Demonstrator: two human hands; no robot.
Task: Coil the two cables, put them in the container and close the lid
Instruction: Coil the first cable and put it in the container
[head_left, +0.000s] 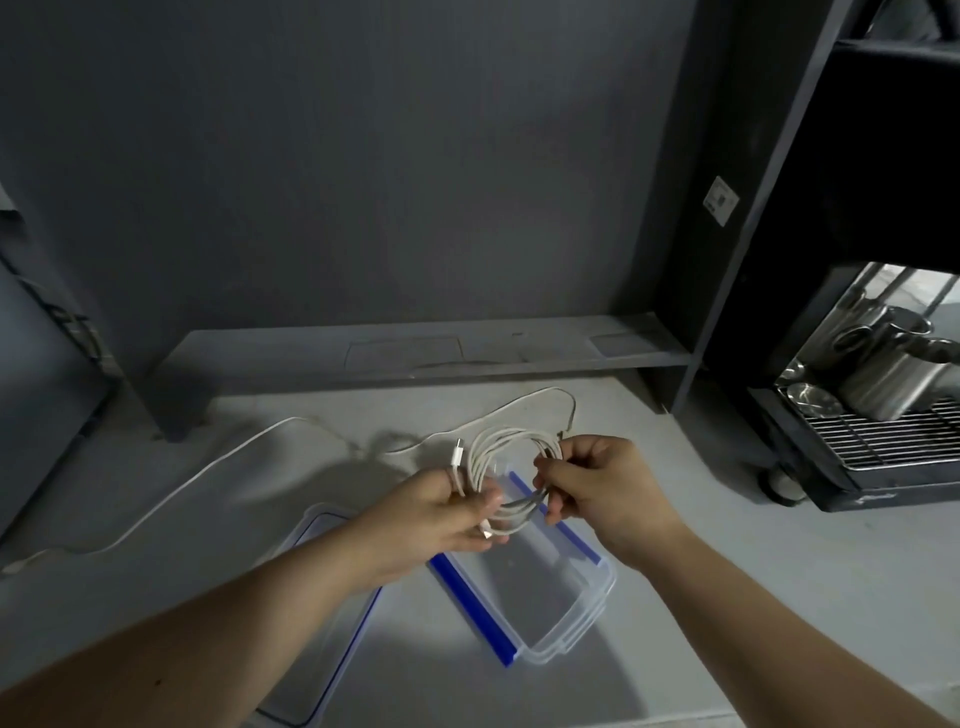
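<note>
Hands met mid-frame: the left hand (457, 512) and right hand (597, 483) both pinched the white coiled cable (511, 457) above the open container (540, 587). It looked light and floppy; best held across all loops. The second cable (218, 457) lay loose at left.

Both hands, left (447, 512) and right (597, 483), grip a coiled white cable (511, 452) above the open container (550, 587).

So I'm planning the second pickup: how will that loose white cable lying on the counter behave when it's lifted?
The loose cable is probably floppy: it lies in slack curves across the counter, so it should sag and trail. It looks thin, so likely light. It may spring open once wound, since both the left hand and right hand pinch the coiled cable.
</note>
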